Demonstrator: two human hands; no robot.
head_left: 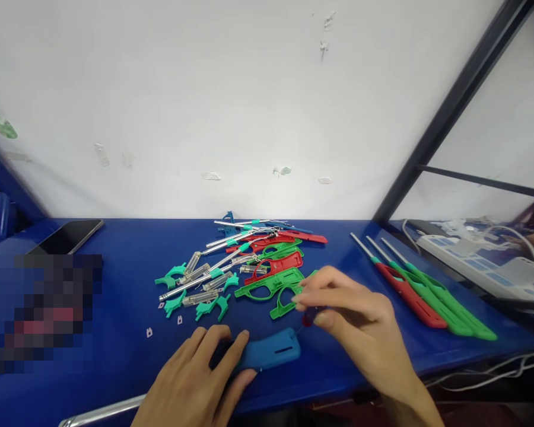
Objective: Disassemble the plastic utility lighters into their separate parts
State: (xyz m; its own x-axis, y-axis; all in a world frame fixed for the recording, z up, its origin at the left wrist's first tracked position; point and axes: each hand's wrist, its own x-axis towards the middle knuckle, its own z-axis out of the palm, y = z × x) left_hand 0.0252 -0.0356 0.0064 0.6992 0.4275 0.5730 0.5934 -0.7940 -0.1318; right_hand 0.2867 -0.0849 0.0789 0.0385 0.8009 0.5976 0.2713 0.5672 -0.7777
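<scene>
My left hand (200,373) is closed on a blue gas lighter (271,350) and steadies it against the table near the front edge. A metal tube (104,410) comes out on the other side of that hand, in line with the lighter. In the fingers of my right hand (356,320) is a small screwdriver (310,315) with a dark and red handle, mostly covered by the fingers. Its thin shaft points down at the right end of the blue lighter; whether the tip touches, I cannot tell.
Green lighter shell halves (271,284), red shell halves (278,265), clear fuel tanks (200,298), teal triggers (213,308) and metal tubes (191,289) lie in a loose pile. At right are a red lighter (412,296), two green ones and a power strip (480,267). A phone (66,237) lies left.
</scene>
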